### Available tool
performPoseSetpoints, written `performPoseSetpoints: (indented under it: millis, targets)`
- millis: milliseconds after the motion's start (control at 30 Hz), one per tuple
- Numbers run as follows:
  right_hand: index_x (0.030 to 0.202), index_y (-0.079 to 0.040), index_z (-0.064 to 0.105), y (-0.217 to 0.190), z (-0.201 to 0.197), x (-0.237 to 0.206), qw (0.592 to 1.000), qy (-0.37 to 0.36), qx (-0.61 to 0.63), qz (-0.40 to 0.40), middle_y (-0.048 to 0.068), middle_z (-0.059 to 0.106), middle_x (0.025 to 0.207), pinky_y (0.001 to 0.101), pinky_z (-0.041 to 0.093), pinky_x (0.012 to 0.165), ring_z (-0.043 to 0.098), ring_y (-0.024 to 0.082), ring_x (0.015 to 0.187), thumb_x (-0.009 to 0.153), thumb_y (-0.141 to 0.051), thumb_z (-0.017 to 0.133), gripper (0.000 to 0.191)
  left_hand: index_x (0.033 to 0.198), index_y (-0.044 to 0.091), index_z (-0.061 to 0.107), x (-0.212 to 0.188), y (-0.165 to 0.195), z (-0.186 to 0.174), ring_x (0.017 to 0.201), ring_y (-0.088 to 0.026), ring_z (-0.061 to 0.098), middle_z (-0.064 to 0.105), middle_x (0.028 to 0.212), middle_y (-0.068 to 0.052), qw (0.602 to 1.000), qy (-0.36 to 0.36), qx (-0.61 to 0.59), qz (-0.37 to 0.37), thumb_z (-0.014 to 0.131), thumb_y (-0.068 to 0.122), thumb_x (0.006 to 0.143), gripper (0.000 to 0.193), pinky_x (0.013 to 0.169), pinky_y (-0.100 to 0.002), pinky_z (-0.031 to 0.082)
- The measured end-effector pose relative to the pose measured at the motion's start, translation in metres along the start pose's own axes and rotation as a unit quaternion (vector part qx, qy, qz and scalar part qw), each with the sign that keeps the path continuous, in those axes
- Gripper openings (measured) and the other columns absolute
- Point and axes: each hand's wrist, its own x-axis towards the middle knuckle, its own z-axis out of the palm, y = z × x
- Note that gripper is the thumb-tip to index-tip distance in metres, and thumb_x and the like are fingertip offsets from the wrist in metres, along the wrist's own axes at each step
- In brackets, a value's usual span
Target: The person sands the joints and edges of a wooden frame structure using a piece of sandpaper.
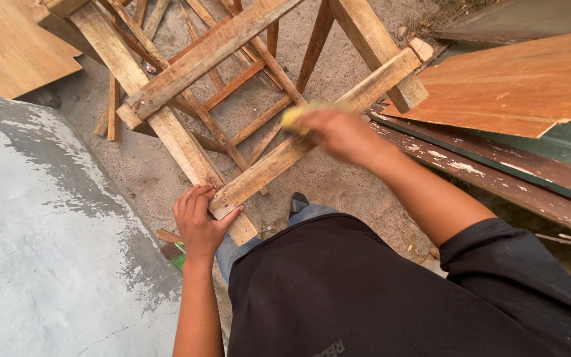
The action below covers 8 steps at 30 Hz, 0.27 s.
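Left hand (199, 221) on near end of slat (312, 135), fingers laid over the corner, thumb under the edge; clamped on the wood where it meets the thick beam (160, 112). Right hand (342, 132) over the slat's middle, blurred, closed around a yellow block (293, 117); only the block's left end visible beyond the fingers. Block touching or just above the slat's top face; cannot tell which through the blur.

Slat part of a wooden frame (232, 79), running diagonally from lower left to upper right, far end resting against another leg near the plywood. Thinner crossed battens below. Sandy ground (147, 172) under the frame.

Grey concrete slab (41, 231) at left. Stacked plywood sheets (517, 86) at right, worn boards with peeling paint beneath. Dark shirt, jeans, one shoe tip (297, 200) just behind the slat's near end.
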Motion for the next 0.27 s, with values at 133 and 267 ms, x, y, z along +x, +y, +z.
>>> performPoseSetpoints:
  millis: [133,267]
  targets:
    - [0.121,-0.017,0.073,0.049,-0.053,0.01,0.967,-0.038,-0.101,0.229,0.013,0.072,0.112,0.0491,0.054,0.085,0.07,0.03,0.095,0.106,-0.022,0.053,0.025,0.104,0.004,0.068,0.003,0.004,-0.003,0.121,-0.03,0.058,0.068,0.115,-0.008,1.0,-0.002,0.001,-0.001,0.093,0.041,0.064,0.06,0.106,-0.047,0.041]
    - [0.108,-0.016,0.075,0.023,-0.024,0.014,0.962,-0.119,-0.13,0.208,0.012,0.074,0.1,0.0456,0.054,0.09,0.071,0.027,0.095,0.108,-0.032,0.051,0.029,0.103,0.006,0.068,0.008,0.007,-0.006,0.121,-0.029,0.059,0.068,0.115,-0.007,1.0,0.003,-0.01,-0.001,0.093,0.041,0.063,0.059,0.106,-0.046,0.042]
